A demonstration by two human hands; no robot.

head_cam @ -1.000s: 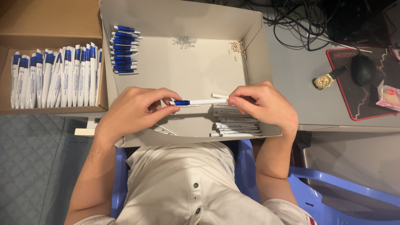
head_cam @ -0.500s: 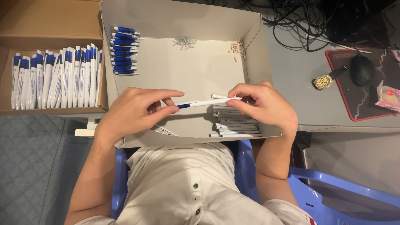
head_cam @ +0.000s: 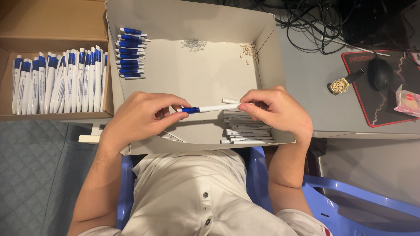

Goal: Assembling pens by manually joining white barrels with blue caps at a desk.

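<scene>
The pen (head_cam: pixel 210 108) has barely shifted, held level between both hands.

A slim ballpoint pen (head_cam: pixel 211 108) — white barrel, blue grip section at its left end — lies level, running left to right, above the near part of an open white cardboard box (head_cam: pixel 271 65). The left hand (head_cam: pixel 140 117) pinches the blue end; the right hand (head_cam: pixel 278 109) pinches the white end — both ends covered by fingertips, the middle bare.
</scene>
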